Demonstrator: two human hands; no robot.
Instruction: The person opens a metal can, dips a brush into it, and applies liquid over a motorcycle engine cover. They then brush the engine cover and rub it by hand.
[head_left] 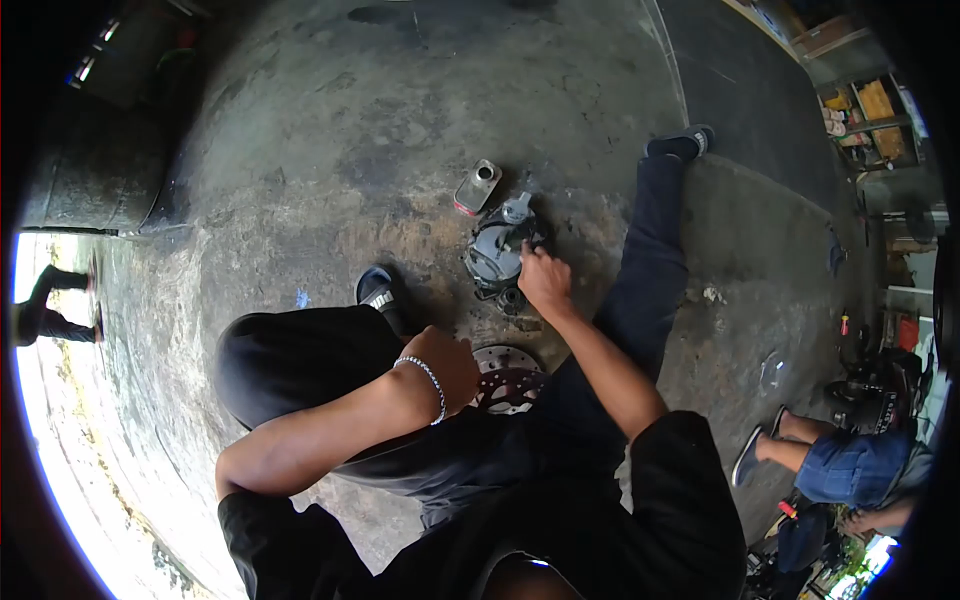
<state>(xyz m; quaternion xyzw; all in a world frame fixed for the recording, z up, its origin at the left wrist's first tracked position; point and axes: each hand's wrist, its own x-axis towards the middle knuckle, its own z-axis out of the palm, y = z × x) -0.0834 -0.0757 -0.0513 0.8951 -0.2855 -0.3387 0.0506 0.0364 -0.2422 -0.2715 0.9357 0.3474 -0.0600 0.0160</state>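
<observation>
My left hand (450, 370), below a beaded bracelet, is curled closed above a perforated metal disc (508, 366); anything inside its fingers is hidden. My right hand (545, 280) is closed in a pinch at the right side of a round grey and black mechanical part (492, 256) on the floor. A small dark thing shows at its fingertips, too unclear to name. Just beyond, a rectangular metal can (478, 187) with a round opening stands on the floor. Beside the can is a small greyish piece (517, 208) at the part's upper edge.
My sandalled feet rest on the stained concrete floor (400, 120), one leg bent, the other stretched out. Another person in blue shorts (850, 468) is at the lower right near a motorcycle (880, 395). Someone's dark-trousered legs (65, 300) show far left. Shelves (880, 120) stand upper right.
</observation>
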